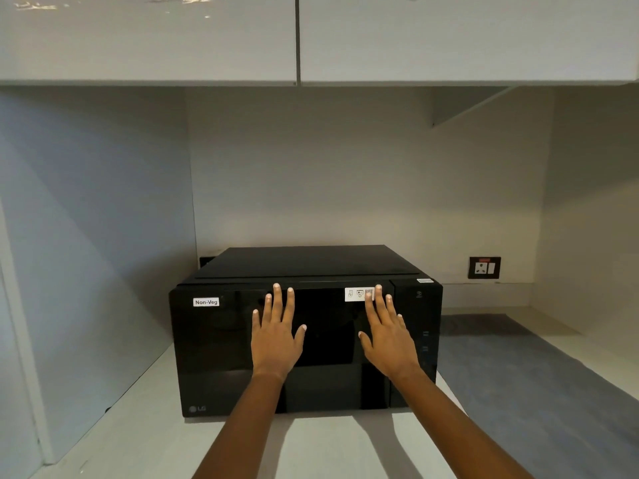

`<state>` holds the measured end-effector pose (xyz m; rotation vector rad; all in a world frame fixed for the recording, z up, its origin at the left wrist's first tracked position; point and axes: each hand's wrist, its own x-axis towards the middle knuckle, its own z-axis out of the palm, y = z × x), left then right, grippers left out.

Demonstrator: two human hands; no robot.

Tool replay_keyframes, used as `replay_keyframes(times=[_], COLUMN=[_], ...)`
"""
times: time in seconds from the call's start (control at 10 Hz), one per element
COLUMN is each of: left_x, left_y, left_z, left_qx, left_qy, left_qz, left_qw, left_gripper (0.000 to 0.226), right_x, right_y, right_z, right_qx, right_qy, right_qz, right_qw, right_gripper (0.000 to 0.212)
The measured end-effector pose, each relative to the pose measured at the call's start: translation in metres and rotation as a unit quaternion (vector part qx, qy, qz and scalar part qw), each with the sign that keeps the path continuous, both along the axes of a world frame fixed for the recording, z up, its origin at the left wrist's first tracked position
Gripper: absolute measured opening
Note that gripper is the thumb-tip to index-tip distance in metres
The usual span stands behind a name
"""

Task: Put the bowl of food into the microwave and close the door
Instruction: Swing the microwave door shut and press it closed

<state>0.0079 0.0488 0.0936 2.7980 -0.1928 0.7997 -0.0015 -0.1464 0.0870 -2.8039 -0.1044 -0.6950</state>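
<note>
Both forearms extend, left hand (276,335) and right hand (387,335) spread flat, grasping nothing, against the shut door (325,344) of the microwave (304,264); bowl unseen, so either opening or final press-shut.

Glossy black microwave (304,344), white "Non-Veg" label (206,302)

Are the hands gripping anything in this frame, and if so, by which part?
Nothing is held. The left hand and right hand are spread open, fingers extended, in front of the closed door of the black glossy microwave. No bowl is visible.
</note>
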Motion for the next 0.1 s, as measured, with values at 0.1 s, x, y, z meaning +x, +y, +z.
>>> replay_keyframes(times=[0.1], left_x=[-0.0110], left_y=[-0.0006], left_z=[-0.0333], left_qx=[-0.021], left_qy=[-0.007], left_qz=[-0.009], left_qw=[1.000], left_gripper=[0.068], right_x=[-0.0064], right_y=[0.0110], right_z=[-0.0312], right_qx=[0.014], right_qy=[0.014], right_qz=[-0.002], right_qw=[1.000], right_gripper=[0.069])
